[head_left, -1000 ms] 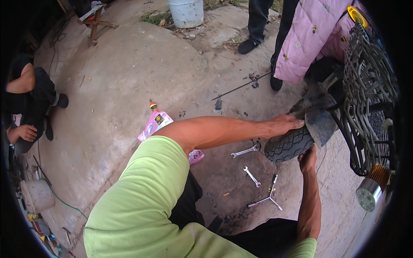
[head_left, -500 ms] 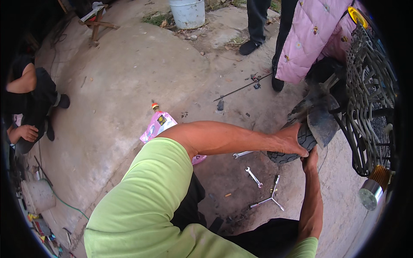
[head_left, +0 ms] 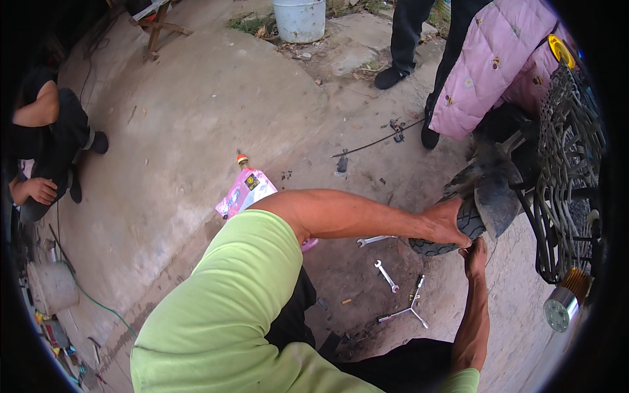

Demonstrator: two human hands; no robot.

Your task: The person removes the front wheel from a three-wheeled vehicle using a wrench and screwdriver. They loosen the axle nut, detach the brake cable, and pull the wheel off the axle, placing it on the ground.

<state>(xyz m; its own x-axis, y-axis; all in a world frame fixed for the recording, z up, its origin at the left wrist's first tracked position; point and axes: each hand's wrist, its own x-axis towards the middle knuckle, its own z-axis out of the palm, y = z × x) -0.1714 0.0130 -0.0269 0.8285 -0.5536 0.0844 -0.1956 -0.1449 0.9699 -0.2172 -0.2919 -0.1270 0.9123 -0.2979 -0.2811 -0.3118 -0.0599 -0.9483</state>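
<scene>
A black treaded tyre [head_left: 429, 247] stands low at the right, under a dirty dark mudguard [head_left: 496, 203]. My left hand [head_left: 445, 221] is clasped over its tread, with the thumb and fingers apart around the tyre. Just beside the left fingertips, my right hand [head_left: 476, 257] is closed at the tyre's lower edge; some of its fingers are hidden. On the ground below lie a small wrench [head_left: 386, 276], another wrench [head_left: 375, 241] partly behind my left forearm, and a three-armed socket wrench [head_left: 413, 308].
A wire basket [head_left: 557, 144] and a metal lamp [head_left: 563, 308] jut out at right. Beside a pink quilted cover [head_left: 488, 65] stands a person [head_left: 409, 46]; another person [head_left: 59, 131] sits at left. A pink pouch [head_left: 244, 193], a thin rod [head_left: 380, 137] and a bucket [head_left: 300, 23] are on the ground.
The whole view has shifted slightly, so most things appear a little lower and further right. My right fingers have come up closer against the left fingertips; both hands stay at the tyre.
</scene>
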